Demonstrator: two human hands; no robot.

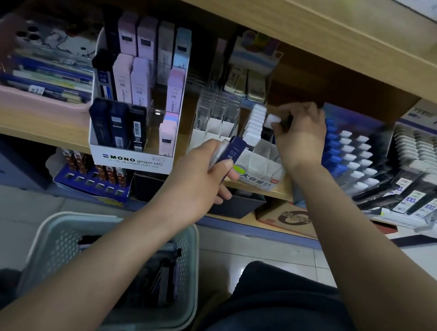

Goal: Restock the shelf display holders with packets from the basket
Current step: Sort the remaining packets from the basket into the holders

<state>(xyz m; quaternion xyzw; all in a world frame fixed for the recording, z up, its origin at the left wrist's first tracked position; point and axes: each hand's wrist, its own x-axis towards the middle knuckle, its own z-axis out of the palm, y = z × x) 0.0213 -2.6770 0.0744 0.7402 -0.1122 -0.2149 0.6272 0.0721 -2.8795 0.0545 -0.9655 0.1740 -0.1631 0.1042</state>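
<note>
Left hand [202, 178]: fingers are curled round a dark blue packet [233, 151] marked 0.5 HB, held tilted just in front of the white divided holder [257, 161] on the shelf [30, 124]; forearm is extended above the basket [57, 238].
Right hand [301, 134]: fingertips are pinched on a white-capped packet [273, 119] at the holder's rear row; wrist is bent downward.
Basket: placed on the floor, lower left, with dark packets [156, 278] inside.

Forearms [110, 281] bare to the wrist. Left hand [199, 178] and right hand [300, 139] uncovered. Lap in dark trousers [269, 309], plain fabric, lightly creased. Similar dark cloth at the lower left edge.
</note>
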